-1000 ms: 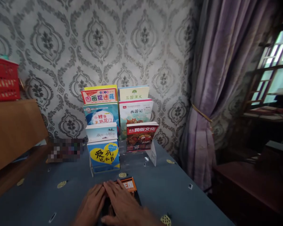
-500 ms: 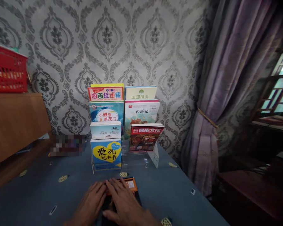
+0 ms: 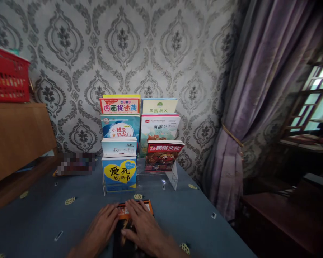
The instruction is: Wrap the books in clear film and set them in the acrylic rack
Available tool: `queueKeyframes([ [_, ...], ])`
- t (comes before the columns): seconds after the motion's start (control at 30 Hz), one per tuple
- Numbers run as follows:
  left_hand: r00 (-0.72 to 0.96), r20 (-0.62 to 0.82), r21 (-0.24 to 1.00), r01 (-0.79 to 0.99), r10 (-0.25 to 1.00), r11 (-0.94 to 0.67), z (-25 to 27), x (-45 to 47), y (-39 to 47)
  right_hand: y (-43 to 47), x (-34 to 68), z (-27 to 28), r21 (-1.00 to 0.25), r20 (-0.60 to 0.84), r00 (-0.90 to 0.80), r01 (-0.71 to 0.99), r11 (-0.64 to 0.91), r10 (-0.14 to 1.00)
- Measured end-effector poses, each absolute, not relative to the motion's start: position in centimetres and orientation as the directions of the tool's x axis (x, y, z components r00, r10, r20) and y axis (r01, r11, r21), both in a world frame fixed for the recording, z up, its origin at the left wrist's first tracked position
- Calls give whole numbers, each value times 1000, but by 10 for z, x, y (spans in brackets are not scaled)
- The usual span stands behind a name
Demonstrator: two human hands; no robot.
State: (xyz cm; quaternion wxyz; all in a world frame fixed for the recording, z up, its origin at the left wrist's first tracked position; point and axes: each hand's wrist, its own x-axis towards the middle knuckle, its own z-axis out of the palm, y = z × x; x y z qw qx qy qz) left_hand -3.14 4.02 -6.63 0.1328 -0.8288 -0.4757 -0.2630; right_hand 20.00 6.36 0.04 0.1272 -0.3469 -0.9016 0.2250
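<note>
A book with a dark cover and an orange band across its top [image 3: 119, 240] lies on the blue tablecloth, at the bottom middle. My right hand [image 3: 142, 220] rests flat on its cover, fingers stretched toward the top edge and thumb out to the left. Along the book's left edge lies my left hand [image 3: 103, 222], its fingers extended and touching the corner. Both hands hide much of the cover. Beyond them stands a clear display rack [image 3: 172, 179], carrying a blue book with a yellow heart [image 3: 120, 173] and a red-titled book [image 3: 163, 157].
More books, including a pink-and-white one [image 3: 161, 127] and a blue one [image 3: 120, 125], fill the rack's upper tiers against the patterned wall. At left a red basket [image 3: 8, 77] sits on a wooden cabinet [image 3: 18, 139]. A purple curtain [image 3: 247, 96] hangs at right.
My right hand has shifted slightly across the cover, and a gap between my hands now shows more of the orange band. The whole view has moved slightly.
</note>
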Motion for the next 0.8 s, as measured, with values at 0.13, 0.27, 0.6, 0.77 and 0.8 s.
queueKeyframes([
  [0.13, 397, 604, 7, 865, 691, -503, -67, -30, 39, 65, 212, -1, -479, 83, -690, 605, 636, 719],
  [0.27, 405, 631, -42, 870, 662, -491, -66, -29, 38, 63, 220, 3, -484, 78, -693, 602, 635, 717],
  [0.6, 430, 571, -72, 875, 699, -479, -57, -29, 35, 67, 237, -1, -477, 126, -674, 602, 640, 728],
  [0.77, 460, 505, -120, 875, 730, -469, -43, -26, 33, 66, 236, 3, -496, 88, -659, 621, 606, 747],
  [0.8, 466, 485, -130, 875, 740, -466, -39, -21, 33, 65, 235, 4, -500, 90, -657, 620, 605, 748],
])
